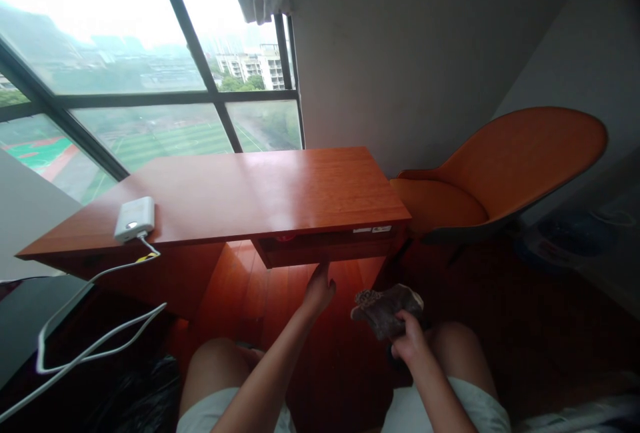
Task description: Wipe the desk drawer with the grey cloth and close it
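Note:
My left hand (319, 292) reaches up to the lower edge of the drawer (295, 257) beneath the wooden desk (320, 186). Its fingers look stretched out toward the drawer front, with the thumb apart; the fingertips are dim in shadow, and I cannot tell how firmly they touch. My right hand (410, 340) is closed on a greyish-brown cloth (387, 310) with a spotted, patterned patch at its left end, held above my right knee. Inside the dark gap over the drawer front, a small red thing (286, 238) shows at the left and white labels (373, 229) at the right.
On the desk's left part lies a white charger-like box (135, 218) with a white cable (95, 280) looping down left. An orange chair (520, 166) stands to the right. Black plastic (135, 393) lies low at the left. Behind the desk is a window (150, 130).

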Available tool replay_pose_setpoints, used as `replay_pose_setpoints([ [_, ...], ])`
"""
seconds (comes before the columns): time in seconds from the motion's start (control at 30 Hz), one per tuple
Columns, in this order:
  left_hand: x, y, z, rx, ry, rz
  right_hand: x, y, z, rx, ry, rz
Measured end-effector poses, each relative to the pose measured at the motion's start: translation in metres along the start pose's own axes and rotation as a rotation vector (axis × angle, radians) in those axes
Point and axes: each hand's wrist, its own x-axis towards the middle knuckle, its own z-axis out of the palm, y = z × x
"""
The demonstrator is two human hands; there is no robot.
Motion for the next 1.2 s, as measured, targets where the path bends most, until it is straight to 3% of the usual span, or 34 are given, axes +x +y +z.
replay_pose_setpoints([
  [0.1, -0.007, -0.005, 0.004, -0.119, -0.072, -0.145, -0.013, -0.001, 0.007, 0.041, 0.055, 0.069],
  [0.17, -0.018, -0.007, 0.008, -0.208, -0.134, -0.229, -0.027, -0.007, 0.015, 0.041, 0.012, 0.117],
  [0.3, -0.052, -0.005, 0.019, -0.48, -0.288, -0.381, -0.061, -0.026, 0.035, 0.019, -0.255, 0.184],
  [0.4, -0.07, -0.002, 0.022, -0.975, -0.429, -0.487, -0.078, -0.04, 0.048, 0.025, -0.397, 0.225],
  [0.47, -0.075, 0.001, 0.02, -1.255, -0.41, -0.47, -0.084, -0.047, 0.055, -0.033, -0.422, 0.248],
  [0.53, -0.077, 0.005, 0.013, -1.372, -0.307, -0.426, -0.087, -0.052, 0.061, -0.116, -0.425, 0.192],
  [0.6, -0.078, 0.011, 0.002, -1.371, -0.248, -0.399, -0.088, -0.057, 0.065, -0.201, -0.394, 0.083],
  [0.7, -0.081, 0.02, -0.015, -1.308, -0.3, -0.334, -0.091, -0.063, 0.067, -0.29, -0.336, -0.029],
  [0.87, -0.089, 0.022, -0.029, -1.288, -0.274, -0.289, -0.093, -0.07, 0.067, -0.262, -0.4, -0.063],
  [1.03, -0.098, 0.007, -0.011, -1.284, -0.338, -0.436, -0.099, -0.07, 0.076, -0.45, -0.332, -0.149],
  [1.2, -0.102, -0.003, 0.016, -1.232, -0.076, -0.512, -0.113, -0.069, 0.082, -0.396, -0.37, -0.084],
])
